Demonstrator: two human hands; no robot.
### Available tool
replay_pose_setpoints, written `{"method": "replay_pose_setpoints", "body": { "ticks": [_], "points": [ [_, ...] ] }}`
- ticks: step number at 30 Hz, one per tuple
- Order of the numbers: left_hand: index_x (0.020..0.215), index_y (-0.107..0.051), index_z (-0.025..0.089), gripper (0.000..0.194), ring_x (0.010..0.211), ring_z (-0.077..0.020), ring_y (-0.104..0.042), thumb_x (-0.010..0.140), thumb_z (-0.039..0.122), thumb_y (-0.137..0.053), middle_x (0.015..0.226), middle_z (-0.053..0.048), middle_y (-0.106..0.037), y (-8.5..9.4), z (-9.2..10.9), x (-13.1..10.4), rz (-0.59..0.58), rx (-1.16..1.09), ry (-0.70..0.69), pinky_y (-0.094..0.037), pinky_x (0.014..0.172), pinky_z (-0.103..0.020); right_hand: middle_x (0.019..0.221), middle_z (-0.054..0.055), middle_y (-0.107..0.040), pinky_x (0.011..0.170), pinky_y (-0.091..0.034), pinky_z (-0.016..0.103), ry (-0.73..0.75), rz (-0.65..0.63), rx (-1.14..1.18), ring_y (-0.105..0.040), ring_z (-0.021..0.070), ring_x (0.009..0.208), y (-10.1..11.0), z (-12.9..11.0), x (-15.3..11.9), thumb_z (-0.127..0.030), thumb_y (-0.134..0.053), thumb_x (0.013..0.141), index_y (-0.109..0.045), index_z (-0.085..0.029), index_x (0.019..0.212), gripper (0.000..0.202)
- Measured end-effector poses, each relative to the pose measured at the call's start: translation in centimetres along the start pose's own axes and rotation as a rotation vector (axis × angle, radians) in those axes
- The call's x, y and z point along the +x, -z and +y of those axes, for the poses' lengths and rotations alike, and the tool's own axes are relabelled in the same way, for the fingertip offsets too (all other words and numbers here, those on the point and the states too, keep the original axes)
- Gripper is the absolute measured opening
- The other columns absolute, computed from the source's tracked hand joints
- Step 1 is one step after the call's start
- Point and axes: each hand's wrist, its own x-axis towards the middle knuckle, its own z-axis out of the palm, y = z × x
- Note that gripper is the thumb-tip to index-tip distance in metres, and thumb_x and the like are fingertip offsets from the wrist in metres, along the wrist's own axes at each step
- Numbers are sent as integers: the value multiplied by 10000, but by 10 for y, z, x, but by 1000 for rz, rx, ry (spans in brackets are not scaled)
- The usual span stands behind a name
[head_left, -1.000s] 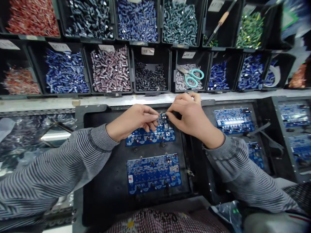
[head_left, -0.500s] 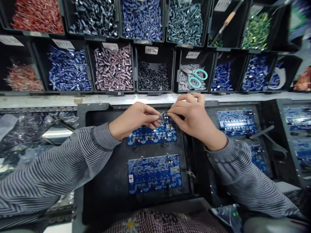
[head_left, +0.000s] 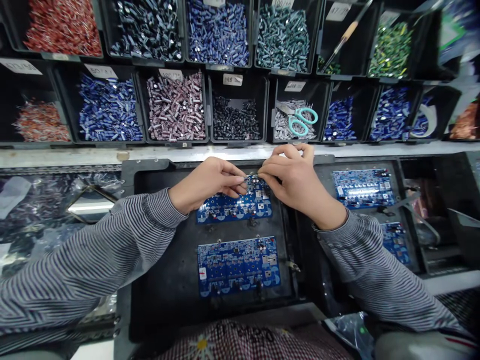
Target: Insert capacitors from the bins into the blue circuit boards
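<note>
The left hand [head_left: 206, 184] and right hand [head_left: 300, 186] are holding fingertips pinched, contents indiscernible, beside the far edge of the upper circuit board [head_left: 240, 212], which is lying in the black tray [head_left: 161, 285], presumably for fine control.

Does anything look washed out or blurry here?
Head view: a white glare streak crosses the upper right circuit board; the copper-coloured parts at the right edge look soft; the left hand and right hand look fairly sharp.
</note>
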Motion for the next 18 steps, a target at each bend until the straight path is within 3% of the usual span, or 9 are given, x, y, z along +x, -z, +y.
{"method": "replay_pose_setpoints", "body": {
  "ticks": [4, 7, 9, 10, 12, 14, 16, 18],
  "points": [
    [886, -670, 49, 97, 741, -163, -689, 829, 120, -636, 793, -115, -704, 1, -5, 2, 8, -22, -20, -546, 646, -228, 895, -19, -714, 920, -218, 455, -12, 36, 47, -524, 219, 1004, 4, -7, -1, -271, -513, 903, -662, -270, 854, 157],
    [887, -667, 61, 107, 781, -172, -693, 821, 145, -654, 807, -105, -707, -2, -7, 0, -71, -50, -13, -548, 663, -235, 907, -11, -717, 882, -268, 420, 13, 111, 129, -546, 201, 979, 14, -22, -1, -287, -519, 908, -667, -259, 886, 153],
    [912, -675, 74, 136, 784, -165, -688, 842, 185, -638, 818, -93, -710, 0, -2, -3, -160, 59, -57, -549, 686, -248, 869, -8, -714, 861, -293, 402, 45, 149, 152, -564, 192, 954, 23, -32, -3, -276, -530, 902, -660, -245, 856, 142],
    [911, -684, 85, 147, 773, -155, -682, 853, 208, -626, 813, -79, -711, 4, 5, -5, -130, 209, -134, -547, 703, -252, 843, -8, -709, 853, -303, 398, 51, 164, 149, -571, 190, 938, 28, -37, -4, -267, -538, 896, -655, -240, 840, 132],
    [952, -695, 106, 181, 850, -148, -660, 889, 221, -570, 894, -63, -709, 21, 26, -8, 139, 611, -361, -527, 818, -269, 812, -4, -699, 838, -328, 391, 32, 197, 138, -580, 193, 914, 34, -43, -10, -258, -557, 883, -645, -234, 832, 105],
    [1110, -651, 108, 265, 1081, -161, -568, 929, 170, -468, 1137, -69, -649, 50, 58, -7, 584, 946, -545, -409, 1020, -297, 815, 1, -694, 829, -352, 388, 3, 215, 129, -581, 200, 909, 37, -45, -19, -258, -564, 876, -639, -232, 842, 86],
    [1316, -480, 32, 391, 1290, -217, -380, 956, 107, -344, 1384, -139, -463, 82, 93, 0, 788, 1057, -489, -248, 1130, -369, 831, 5, -693, 825, -368, 392, -17, 215, 115, -575, 207, 912, 36, -45, -29, -257, -566, 873, -637, -232, 856, 77],
    [1335, -429, -39, 446, 1263, -298, -417, 929, 141, -468, 1368, -214, -448, 107, 122, 11, 785, 1172, -317, -292, 1090, -421, 849, 12, -691, 822, -383, 398, -37, 200, 96, -565, 214, 920, 32, -46, -40, -242, -568, 870, -636, -227, 881, 70]
  ]
}}
